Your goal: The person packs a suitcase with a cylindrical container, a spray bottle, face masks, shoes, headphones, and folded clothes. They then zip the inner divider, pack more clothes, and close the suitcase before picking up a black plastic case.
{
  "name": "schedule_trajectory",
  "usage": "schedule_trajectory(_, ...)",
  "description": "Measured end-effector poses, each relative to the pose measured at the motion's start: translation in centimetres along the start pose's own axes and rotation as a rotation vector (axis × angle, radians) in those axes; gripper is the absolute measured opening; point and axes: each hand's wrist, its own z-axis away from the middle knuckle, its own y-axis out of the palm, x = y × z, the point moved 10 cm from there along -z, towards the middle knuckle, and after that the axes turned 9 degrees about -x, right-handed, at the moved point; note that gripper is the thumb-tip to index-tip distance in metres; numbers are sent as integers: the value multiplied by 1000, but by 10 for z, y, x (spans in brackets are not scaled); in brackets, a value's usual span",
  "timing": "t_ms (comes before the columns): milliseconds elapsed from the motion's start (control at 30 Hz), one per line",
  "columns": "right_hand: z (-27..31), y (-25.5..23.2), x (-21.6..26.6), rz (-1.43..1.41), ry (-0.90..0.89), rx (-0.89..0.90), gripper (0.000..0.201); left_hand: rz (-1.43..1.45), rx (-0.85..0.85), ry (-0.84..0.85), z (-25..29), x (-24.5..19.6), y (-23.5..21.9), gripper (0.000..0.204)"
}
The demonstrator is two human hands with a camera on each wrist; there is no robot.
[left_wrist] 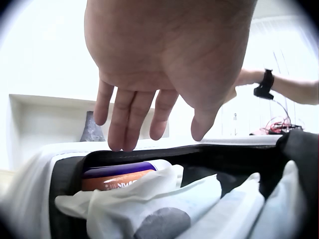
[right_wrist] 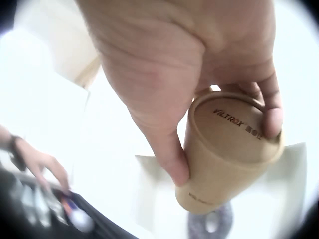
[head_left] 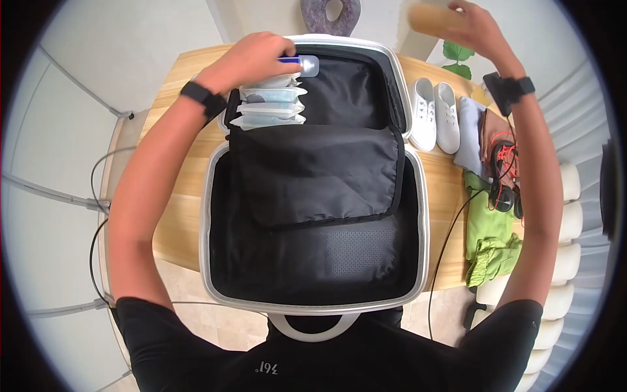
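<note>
While my left hand (head_left: 255, 59) hovers with fingers relaxed, holding nothing, over the purple bottle (left_wrist: 117, 177) wedged against the suitcase (head_left: 418, 215) wall beside the white pouches (head_left: 271, 108), my right hand (head_left: 473, 29) curls round a cardboard tube (right_wrist: 227, 149), lifted clear above the table (head_left: 176, 196).

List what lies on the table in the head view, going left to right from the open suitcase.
Suitcase → white shoes → folded grey cloth → black and red cables, with the green garment nearer the person.
</note>
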Motion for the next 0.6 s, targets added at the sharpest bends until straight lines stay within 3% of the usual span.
schedule_trajectory(67,17,4,51,-76,-18,15,56,-52,-77,144,-17,-9,14,37)
schedule_trajectory(100,25,8,73,-150,-29,28,56,-56,-84,137,-24,-6,26,37)
schedule_trajectory(167,49,24,117,-94,-182,-5,55,-203,-111,277,-33,-19,46,36)
schedule_trajectory(267,75,43,154,-27,-214,11,48,-389,-49,329,-35,-32,63,36)
schedule_trajectory(433,82,68,158,54,-198,87,48,-469,46,283,-40,-34,70,41)
schedule_trajectory(500,82,75,156,64,-179,121,48,-459,177,183,-43,-26,75,46)
schedule_trajectory(600,84,82,155,30,-163,111,48,-378,73,313,-41,-38,61,46)
